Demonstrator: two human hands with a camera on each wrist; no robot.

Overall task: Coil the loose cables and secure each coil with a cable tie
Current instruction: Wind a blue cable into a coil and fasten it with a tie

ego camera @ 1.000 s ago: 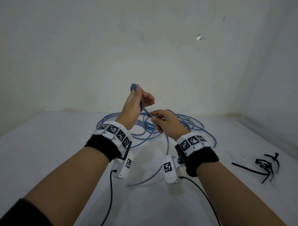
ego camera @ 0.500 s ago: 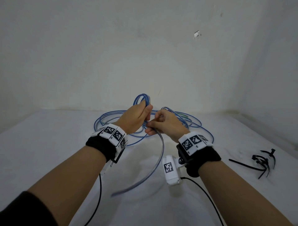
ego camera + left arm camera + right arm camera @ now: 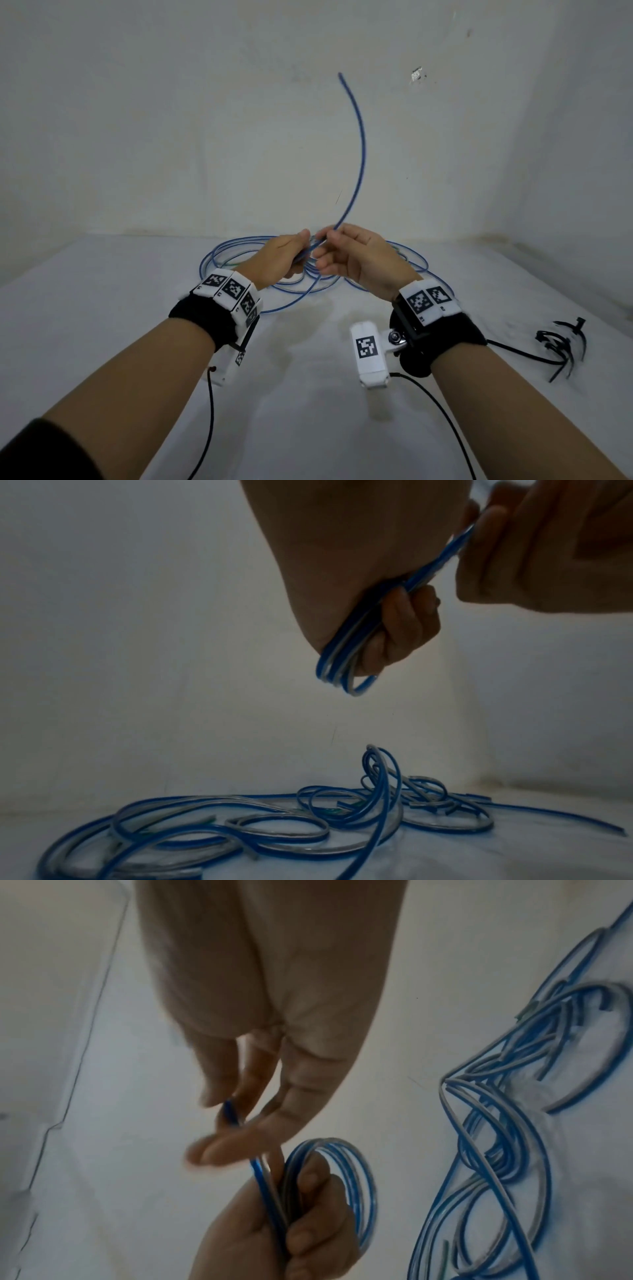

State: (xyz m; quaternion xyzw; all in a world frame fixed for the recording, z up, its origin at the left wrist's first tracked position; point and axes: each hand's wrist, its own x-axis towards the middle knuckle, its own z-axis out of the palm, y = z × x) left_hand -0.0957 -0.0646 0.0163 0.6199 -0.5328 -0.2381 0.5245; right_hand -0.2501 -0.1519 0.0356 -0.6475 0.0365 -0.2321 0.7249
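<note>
The left hand (image 3: pixel 281 255) grips a small coil of blue cable (image 3: pixel 346 653) while the right hand (image 3: pixel 359 260) pinches its free end, which arcs upward above the loose cables (image 3: pixel 239 263) on the table (image 3: pixel 308 394)

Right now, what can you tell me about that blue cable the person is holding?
The blue cable is thin, flexible and plastic-looking, blue with a pale stripe. The left hand grips several small loops of it. The right hand pinches the strand beside them, and the free end arcs up against the wall. More cable lies in a loose heap on the white surface.
</note>
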